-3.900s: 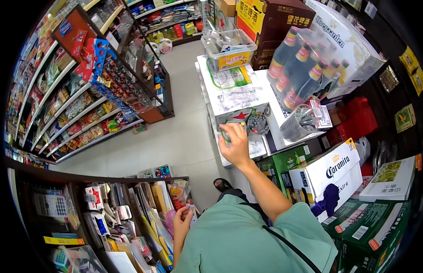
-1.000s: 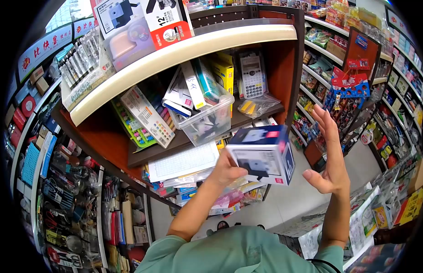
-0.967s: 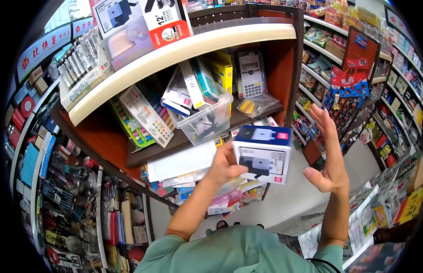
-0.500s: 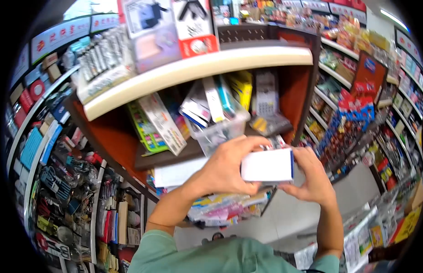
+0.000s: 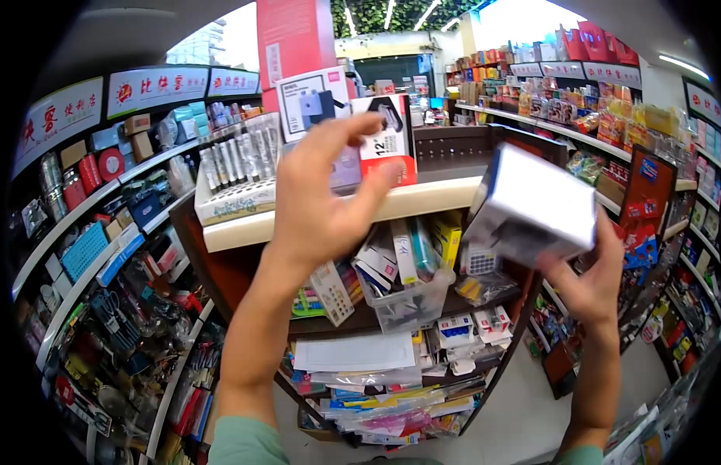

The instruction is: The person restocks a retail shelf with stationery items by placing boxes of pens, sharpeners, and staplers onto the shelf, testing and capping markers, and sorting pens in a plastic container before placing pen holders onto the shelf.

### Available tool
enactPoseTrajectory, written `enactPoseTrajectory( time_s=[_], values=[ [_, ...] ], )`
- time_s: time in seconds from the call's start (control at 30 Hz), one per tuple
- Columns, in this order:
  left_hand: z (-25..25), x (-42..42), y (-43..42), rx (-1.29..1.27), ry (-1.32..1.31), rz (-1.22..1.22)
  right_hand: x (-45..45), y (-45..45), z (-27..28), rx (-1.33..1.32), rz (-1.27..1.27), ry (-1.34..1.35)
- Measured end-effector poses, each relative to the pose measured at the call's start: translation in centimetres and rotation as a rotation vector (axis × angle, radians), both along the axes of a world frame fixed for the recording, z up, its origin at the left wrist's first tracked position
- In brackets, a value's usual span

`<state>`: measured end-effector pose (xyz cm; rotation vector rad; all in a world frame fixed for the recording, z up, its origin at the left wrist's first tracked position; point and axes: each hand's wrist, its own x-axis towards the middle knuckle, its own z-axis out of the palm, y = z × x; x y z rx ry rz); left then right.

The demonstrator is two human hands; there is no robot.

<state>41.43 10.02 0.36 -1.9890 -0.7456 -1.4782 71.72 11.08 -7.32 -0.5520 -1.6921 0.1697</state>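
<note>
My right hand grips a white box with dark blue edges by its lower right side, held up at the right end of the top shelf. My left hand is raised in front of the shelf, fingers apart and nothing in them. Just behind its fingertips stand a red and white box marked 12 and a white box with a dark blue picture. Whether the fingers touch either one, I cannot tell. A tray of pen-like tubes sits left of this hand.
Under the cream shelf edge, a clear plastic bin holds several packets. Lower down are a white sheet, small boxes and bagged stationery. Crowded shelves curve along the left, others along the right.
My left hand has let go of the white box and risen to the upper shelf. My right hand has lifted the box up and right, tilting it. The view has tipped upward.
</note>
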Motion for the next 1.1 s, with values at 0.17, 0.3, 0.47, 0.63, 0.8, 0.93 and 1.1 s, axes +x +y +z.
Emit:
enactPoseTrajectory(
  time_s=[0.17,0.3,0.47,0.63,0.8,0.93,1.1],
  values=[
    [3.7,-4.2,0.9,0.092,-0.070,0.209,1.5,3.8,1.8,0.038,0.033,0.140],
    [5.7,-7.8,-0.2,0.003,-0.232,0.243,1.8,5.9,3.8,0.015,0.125,0.129],
    [8.8,-12.3,1.5,-0.092,-0.172,0.312,-0.2,7.3,7.9,-0.020,0.118,0.085],
    [12.2,-13.9,4.6,-0.428,-0.083,0.335,-3.4,9.1,12.0,-0.022,0.138,0.075],
    [13.4,-13.9,7.1,-0.628,0.042,0.376,-6.8,10.7,15.5,-0.015,0.219,0.063],
    [12.5,-13.2,7.0,-0.576,0.117,0.427,-9.6,10.9,18.0,0.006,0.214,0.098],
    [11.4,-14.4,6.4,-0.513,0.058,0.375,-12.5,12.2,20.6,-0.008,0.175,0.088]
  ],
)
